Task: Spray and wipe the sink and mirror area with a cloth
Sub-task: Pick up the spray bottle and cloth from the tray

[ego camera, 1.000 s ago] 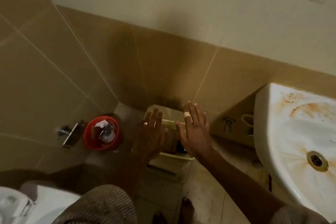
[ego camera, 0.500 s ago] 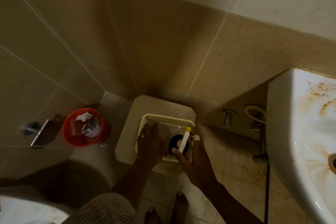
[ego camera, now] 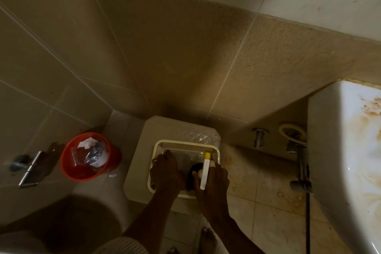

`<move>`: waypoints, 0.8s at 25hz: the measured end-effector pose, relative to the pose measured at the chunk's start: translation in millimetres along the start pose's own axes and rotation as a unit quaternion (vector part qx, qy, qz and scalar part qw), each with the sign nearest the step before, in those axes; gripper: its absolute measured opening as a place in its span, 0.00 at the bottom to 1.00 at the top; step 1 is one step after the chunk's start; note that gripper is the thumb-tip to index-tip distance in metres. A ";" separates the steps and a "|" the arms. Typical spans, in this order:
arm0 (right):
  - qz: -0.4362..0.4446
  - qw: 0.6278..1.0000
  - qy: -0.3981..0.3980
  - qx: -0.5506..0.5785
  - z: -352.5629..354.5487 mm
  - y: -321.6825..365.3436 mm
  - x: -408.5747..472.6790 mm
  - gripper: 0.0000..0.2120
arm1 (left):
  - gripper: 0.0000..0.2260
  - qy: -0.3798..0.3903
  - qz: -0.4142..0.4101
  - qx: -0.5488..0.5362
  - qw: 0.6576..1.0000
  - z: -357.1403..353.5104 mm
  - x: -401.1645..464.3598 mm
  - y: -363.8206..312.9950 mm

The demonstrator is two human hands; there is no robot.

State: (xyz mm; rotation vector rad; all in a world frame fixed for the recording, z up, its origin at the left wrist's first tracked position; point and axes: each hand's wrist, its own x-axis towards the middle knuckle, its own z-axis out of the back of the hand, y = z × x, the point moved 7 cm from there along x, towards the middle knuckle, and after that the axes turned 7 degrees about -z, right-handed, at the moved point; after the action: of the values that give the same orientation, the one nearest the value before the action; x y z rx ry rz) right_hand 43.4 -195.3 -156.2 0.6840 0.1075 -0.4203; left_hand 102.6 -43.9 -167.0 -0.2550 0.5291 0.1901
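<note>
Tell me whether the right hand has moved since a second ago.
Yes. The right hand has gone from the basket's far rim down inside it, nearer its front edge, and now grips the spray bottle.

Spray bottle (ego camera: 204,171): dark body, white trigger head with a yellow nozzle tip, standing upright in the pale basket (ego camera: 216,153), gripped by the right hand (ego camera: 212,183). White sink (ego camera: 346,150) at the far right, wall-mounted, basin streaked with rusty orange-brown stains.
</note>
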 end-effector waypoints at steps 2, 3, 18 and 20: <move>0.008 1.000 -0.006 0.011 3.0 1.8 4.8 0.25 | 0.26 -0.008 -0.016 0.032 0.999 2.6 3.3 1.5; 0.006 1.000 0.004 0.022 3.5 1.0 9.3 0.26 | 0.26 -0.018 -0.025 0.045 0.999 5.9 4.1 3.1; -0.014 0.922 -0.110 0.371 215.1 44.7 -94.6 0.10 | 0.38 0.092 -0.043 -0.688 0.719 110.9 -147.7 -37.6; -0.021 0.905 -0.104 0.413 279.1 50.1 -120.9 0.14 | 0.22 0.079 -0.024 -0.797 0.598 127.4 -173.8 -64.9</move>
State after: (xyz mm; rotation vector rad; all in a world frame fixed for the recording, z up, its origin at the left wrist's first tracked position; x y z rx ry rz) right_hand -57.3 -295.9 117.2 1.4691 -0.2805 -0.5809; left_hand 31.4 -88.5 41.8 -2.0952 0.3800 0.5687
